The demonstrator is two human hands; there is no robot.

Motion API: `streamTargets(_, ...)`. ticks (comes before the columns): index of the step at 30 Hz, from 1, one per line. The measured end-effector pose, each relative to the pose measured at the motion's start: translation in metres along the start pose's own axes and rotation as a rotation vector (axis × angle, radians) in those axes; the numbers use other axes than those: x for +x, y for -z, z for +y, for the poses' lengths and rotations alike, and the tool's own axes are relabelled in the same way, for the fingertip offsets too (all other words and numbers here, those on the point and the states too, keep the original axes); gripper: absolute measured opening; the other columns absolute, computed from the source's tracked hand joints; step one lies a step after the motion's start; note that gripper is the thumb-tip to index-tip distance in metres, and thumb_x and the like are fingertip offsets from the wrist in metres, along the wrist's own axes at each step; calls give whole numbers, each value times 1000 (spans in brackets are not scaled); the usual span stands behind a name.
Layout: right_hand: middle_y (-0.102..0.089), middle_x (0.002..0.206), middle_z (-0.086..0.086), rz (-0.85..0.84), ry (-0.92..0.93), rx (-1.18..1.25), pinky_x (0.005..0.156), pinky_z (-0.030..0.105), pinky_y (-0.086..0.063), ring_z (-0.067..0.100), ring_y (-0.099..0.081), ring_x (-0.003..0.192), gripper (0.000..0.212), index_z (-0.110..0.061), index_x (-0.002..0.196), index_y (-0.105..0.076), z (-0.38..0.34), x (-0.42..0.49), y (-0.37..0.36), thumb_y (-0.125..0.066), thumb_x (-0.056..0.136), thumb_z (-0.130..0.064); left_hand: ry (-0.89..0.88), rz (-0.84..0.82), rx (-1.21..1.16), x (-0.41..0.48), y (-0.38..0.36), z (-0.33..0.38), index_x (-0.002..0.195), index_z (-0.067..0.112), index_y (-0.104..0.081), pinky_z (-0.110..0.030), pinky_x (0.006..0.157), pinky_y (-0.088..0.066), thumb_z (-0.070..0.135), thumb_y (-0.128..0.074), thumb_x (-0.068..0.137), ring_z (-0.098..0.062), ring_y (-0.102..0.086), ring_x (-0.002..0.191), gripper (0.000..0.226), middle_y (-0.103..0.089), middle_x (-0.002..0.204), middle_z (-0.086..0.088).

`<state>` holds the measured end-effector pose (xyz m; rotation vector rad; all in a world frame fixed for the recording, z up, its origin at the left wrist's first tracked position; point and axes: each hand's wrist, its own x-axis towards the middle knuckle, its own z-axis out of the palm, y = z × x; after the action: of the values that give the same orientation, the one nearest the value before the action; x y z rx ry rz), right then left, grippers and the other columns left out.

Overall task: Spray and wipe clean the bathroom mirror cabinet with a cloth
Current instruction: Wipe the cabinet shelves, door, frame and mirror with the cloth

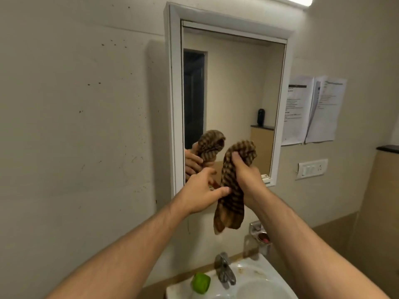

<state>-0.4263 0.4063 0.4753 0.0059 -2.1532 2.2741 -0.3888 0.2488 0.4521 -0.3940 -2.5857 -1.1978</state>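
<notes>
- Fingers (236, 157) of the right hand (246, 178) curled tight around the upper part of a brown checked cloth (231, 190); cloth top bunches out above the fist, the rest hangs down past the wrist.
- Left hand (201, 188): thumb and fingers pinch the cloth's left edge at mid-height, just below and left of the right-hand fingers. Remaining left fingers loosely spread toward the glass.
- Both forearms raised, hands close together, cloth held between them in the air.
- Mirror cabinet (173, 100) directly behind the fingers, white frame, mounted on a beige wall. Cloth sits in front of the lower part of the glass; cannot tell whether it touches the surface.
- Glass (233, 87) above the fingers reflects the cloth, a hand, a dark doorway and a pale wall.
- Below the fingers: white sink (254, 283) with a chrome tap (225, 270); a green-capped object (201, 282) on the sink's left rim, mostly cut off. No way to tell what it is.
- Right of the fingers, well apart: two paper notices (313, 108) on the wall, a white switch plate (312, 168) beneath them.
- Small metal fixture (259, 233) on the wall just under the right wrist.
</notes>
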Motion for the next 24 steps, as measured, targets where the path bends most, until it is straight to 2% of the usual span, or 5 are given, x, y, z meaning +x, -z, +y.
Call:
streamTargets(4, -70, 120, 7, -77, -147, -110, 101, 47, -52, 28, -66, 110, 63, -17, 131, -60, -4, -10, 15, -55, 95, -68, 9, 55, -196, -5, -3, -1, 111, 18, -70, -47, 72, -64, 28, -62, 102, -15, -73, 73, 16, -72, 85, 1)
streamTargets(9, -77, 111, 16, -280, -134, -34, 82, 42, -63, 29, -75, 105, 25, -6, 119, -69, 7, -20, 33, -62, 99, -19, 64, -99, -292, -15, -6, 5, 158, 38, -22, -39, 94, -60, 39, -86, 79, -18, -66, 118, 102, -56, 135, 7)
streamTargets(13, -76, 102, 16, -414, -17, -193, 75, 36, -60, 26, -74, 96, 14, -5, 92, -75, 2, -20, 45, -62, 96, -3, -25, -138, -243, -16, 2, 5, 155, 29, -39, -41, 106, -54, 18, -91, 74, -15, -61, 126, 97, -58, 140, 3)
streamTargets(20, -77, 96, 0, -388, 365, -396, 69, 23, -57, 11, -71, 87, 25, -30, 102, -81, -2, -34, 48, -74, 90, -51, -132, 27, 20, -13, 16, 2, 102, 31, -74, -16, 76, -55, 21, -74, 92, 5, -67, 89, 14, -72, 86, 17)
streamTargets(24, -46, 152, -8, -222, 384, -123, 100, 42, -55, 12, -54, 130, 101, -53, 151, -35, 21, -40, 29, -80, 63, -77, -28, 191, -315, -10, 27, 4, 93, 24, -75, -26, 70, -62, 17, -63, 99, -10, -73, 87, 15, -76, 92, 5)
